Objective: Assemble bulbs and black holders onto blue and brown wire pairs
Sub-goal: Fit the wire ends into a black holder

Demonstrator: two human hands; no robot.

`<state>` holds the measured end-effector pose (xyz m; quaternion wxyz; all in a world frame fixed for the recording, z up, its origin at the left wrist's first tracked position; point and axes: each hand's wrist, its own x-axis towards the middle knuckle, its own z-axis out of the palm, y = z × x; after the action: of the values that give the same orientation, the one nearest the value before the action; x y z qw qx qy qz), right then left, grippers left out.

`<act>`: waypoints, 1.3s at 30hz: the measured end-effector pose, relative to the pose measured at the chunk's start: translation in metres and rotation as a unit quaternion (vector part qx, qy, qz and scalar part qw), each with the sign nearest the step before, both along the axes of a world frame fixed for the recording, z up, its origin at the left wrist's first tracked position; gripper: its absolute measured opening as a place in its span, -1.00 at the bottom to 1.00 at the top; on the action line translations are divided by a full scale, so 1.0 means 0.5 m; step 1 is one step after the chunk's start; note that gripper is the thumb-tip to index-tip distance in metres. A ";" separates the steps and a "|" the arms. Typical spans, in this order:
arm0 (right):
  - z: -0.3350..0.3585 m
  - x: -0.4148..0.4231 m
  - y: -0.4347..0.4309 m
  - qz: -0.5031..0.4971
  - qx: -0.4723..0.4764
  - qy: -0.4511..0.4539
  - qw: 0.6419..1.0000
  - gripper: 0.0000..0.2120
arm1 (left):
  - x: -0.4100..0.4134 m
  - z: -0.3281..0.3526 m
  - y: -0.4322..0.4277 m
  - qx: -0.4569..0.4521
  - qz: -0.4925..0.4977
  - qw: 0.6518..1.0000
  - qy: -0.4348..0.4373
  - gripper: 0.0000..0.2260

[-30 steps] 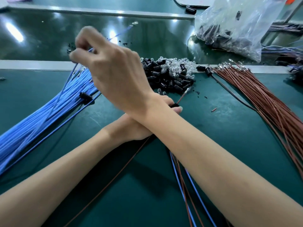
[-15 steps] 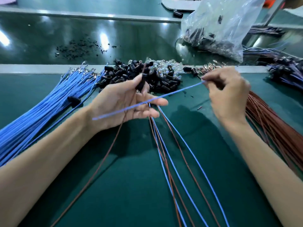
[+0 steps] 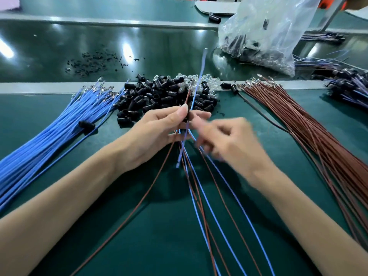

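1. The left hand [image 3: 159, 128] pinches a black holder [image 3: 187, 116] between thumb and fingertips, just above the table [image 3: 119, 246].
2. A blue wire [image 3: 200, 76] and a shorter brown wire [image 3: 188, 96] rise from the top of that holder, side by side.
3. The right hand [image 3: 231, 142] is just beside the left, its fingers curled; it is blurred, so I cannot tell whether it grips anything.
4. Loose blue and brown wires [image 3: 209, 206] fan out from under both hands toward the person, between the forearms.
5. Beyond the left hand's fingertips lies a pile of black holders [image 3: 155, 96], with clear bulbs [image 3: 208, 80] at its far side.
6. A blue wire bundle [image 3: 49, 132] lies outside the left hand; a brown wire bundle [image 3: 308, 126] lies outside the right.
7. A plastic bag [image 3: 268, 32] sits well beyond the right hand.
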<state>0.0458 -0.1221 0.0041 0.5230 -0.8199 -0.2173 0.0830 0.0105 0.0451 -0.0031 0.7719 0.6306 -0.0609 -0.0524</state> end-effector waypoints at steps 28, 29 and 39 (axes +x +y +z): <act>-0.028 0.033 -0.013 -0.013 0.336 0.104 0.936 -0.90 | 0.001 -0.016 0.017 0.084 0.061 0.994 -0.024 -0.79; -0.029 0.031 -0.012 -0.008 0.324 0.091 0.941 -0.89 | 0.002 -0.016 0.015 0.095 0.065 0.993 -0.023 -0.78; -0.033 0.010 0.002 0.037 0.201 0.022 0.979 -0.84 | -0.004 -0.006 0.006 0.137 0.063 0.988 -0.031 -0.80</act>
<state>0.0509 -0.1211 -0.0121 0.6785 -0.6875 -0.2477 0.0750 0.0083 0.0481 -0.0062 0.6775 0.7345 -0.0370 0.0085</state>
